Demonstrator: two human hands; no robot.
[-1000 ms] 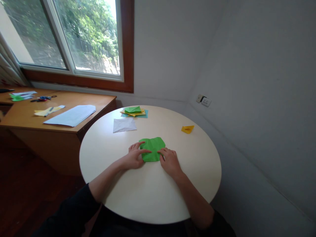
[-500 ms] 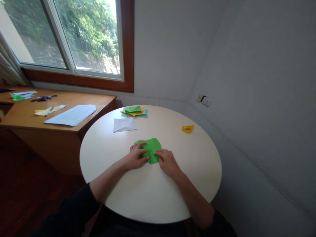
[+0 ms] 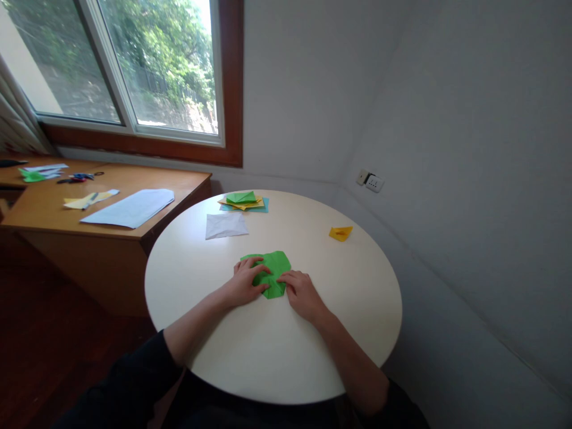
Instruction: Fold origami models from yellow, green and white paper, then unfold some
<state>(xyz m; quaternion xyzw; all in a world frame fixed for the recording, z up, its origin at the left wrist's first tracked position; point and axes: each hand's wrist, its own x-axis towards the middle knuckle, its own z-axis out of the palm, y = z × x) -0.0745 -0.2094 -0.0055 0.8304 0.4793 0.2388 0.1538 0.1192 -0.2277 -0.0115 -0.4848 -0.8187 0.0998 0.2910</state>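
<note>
Hands, left [image 3: 243,285] and right [image 3: 302,293], pressing flat green paper [image 3: 273,269]; table [image 3: 268,351] bare nearside.

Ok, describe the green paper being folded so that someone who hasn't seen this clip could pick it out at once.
On the round white table, look near the middle, straight ahead of the person. The green paper lies flat under the left hand and right hand. The other green sheet tops a coloured stack at the far edge, untouched, as are the white sheet and small yellow fold.

Green paper [image 3: 273,269]; white sheet [image 3: 226,226]; yellow folded piece [image 3: 340,233]; cream table [image 3: 268,345].
</note>
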